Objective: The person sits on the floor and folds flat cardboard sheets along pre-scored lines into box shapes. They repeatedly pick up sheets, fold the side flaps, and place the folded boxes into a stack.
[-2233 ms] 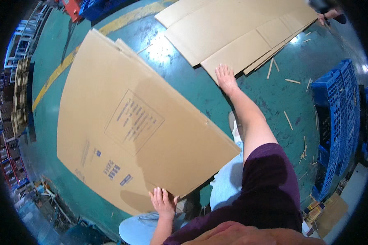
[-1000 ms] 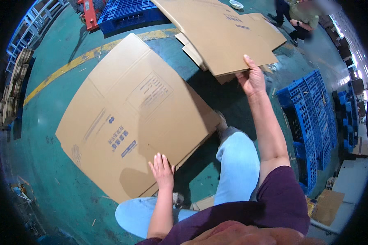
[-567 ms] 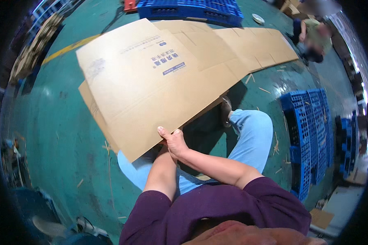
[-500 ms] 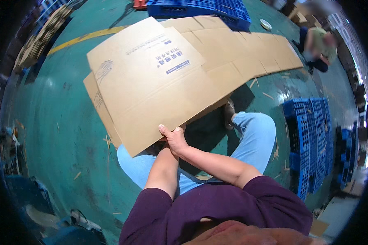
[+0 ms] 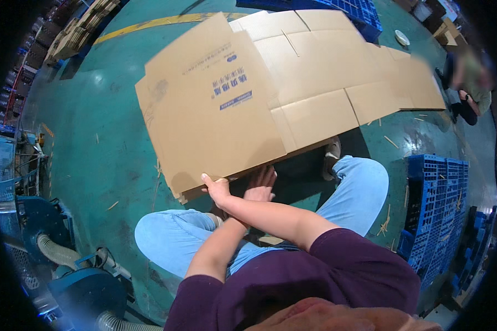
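Observation:
A large flattened cardboard carton (image 5: 221,132) with blue print lies tilted in front of me, its near edge above my legs. My right hand (image 5: 218,190), crossing over my left forearm, is closed on the near left part of that edge, thumb on top. Just right of it, my left hand (image 5: 261,185) reaches up under the near edge with its fingers stretched and apart. Its fingertips are at the edge's underside; whether they touch the board I cannot tell. Folded cardboard layers show below the top sheet at the near left corner.
Blue plastic pallets (image 5: 439,209) stand to the right, and another blue pallet (image 5: 353,14) lies beyond the carton. A person (image 5: 469,83) crouches at the far right. Blue machines with hoses (image 5: 61,251) stand at the lower left. Thin scraps lie on the green floor (image 5: 99,165).
My left hand, mostly hidden before, now shows under the edge with fingers spread. My right hand has moved left along the edge. The carton has turned and sits more level.

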`<state>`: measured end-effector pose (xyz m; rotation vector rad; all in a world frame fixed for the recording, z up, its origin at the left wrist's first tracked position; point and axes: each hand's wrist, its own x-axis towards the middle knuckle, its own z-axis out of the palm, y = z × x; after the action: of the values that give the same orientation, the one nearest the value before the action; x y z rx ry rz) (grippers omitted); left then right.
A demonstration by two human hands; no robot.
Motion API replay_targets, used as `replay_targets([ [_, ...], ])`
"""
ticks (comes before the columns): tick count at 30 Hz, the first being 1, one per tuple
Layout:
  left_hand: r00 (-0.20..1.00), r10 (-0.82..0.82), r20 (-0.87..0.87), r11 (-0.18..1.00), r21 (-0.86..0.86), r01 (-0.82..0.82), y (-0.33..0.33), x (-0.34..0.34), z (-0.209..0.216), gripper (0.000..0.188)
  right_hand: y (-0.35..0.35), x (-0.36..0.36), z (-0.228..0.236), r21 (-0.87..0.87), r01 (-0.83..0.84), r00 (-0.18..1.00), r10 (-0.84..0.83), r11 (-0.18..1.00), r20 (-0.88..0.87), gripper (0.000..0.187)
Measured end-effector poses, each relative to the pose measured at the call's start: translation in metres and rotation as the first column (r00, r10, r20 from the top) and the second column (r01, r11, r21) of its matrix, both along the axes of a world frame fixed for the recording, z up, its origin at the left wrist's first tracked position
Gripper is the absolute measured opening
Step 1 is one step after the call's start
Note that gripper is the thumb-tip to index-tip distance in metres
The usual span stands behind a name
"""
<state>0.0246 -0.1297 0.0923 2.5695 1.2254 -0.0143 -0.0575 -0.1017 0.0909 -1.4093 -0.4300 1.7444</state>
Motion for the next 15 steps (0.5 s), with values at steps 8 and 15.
replay_targets([
  [8,0.978,-0.167,0.125,0.706,-0.677,0.208,-0.015,-0.071,0.078,0.036,0.005,0.026,-0.058,-0.357,-0.377,0.908,0.266,0.854,-0.323,0.044],
  [15,0.989,0.108,0.098,0.984,0.133,-0.121,0.105,0.003,0.084,0.064,0.009,0.092,-0.069,0.236,-0.930,0.217,0.940,0.281,-0.265,0.033],
])
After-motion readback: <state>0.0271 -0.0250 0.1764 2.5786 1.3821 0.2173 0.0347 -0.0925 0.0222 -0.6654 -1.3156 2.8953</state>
